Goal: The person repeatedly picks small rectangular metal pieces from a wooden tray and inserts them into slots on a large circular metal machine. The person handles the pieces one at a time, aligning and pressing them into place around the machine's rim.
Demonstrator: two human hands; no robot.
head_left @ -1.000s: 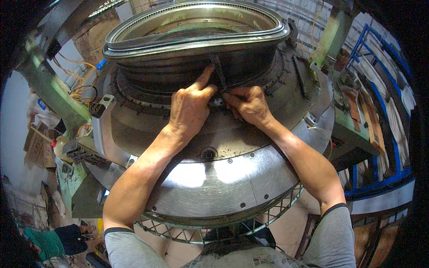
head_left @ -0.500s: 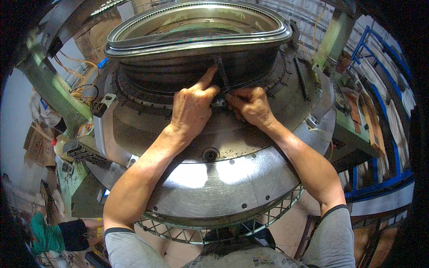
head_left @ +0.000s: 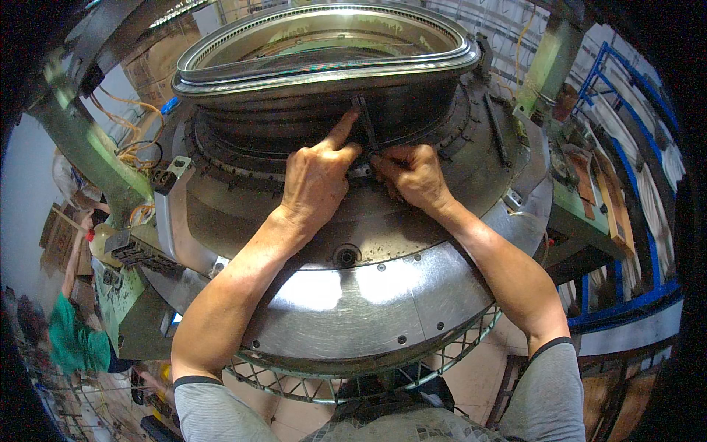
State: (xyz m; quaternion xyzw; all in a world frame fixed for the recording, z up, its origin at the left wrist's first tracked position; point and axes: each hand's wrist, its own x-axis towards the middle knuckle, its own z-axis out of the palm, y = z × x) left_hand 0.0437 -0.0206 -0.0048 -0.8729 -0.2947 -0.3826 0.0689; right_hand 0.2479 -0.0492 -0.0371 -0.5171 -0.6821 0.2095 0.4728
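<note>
A single head-worn fisheye view looks steeply down and forward from close above a large round metal machine (head_left: 346,295), forearms entering from the lower edge, straight lines bowing near the dark rim, workshop floor visible at both sides

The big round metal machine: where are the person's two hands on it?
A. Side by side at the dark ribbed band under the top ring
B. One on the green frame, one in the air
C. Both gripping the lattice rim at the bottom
A: the left hand and right hand rest close together against the dark ribbed band, beside a thin dark tool.
</note>
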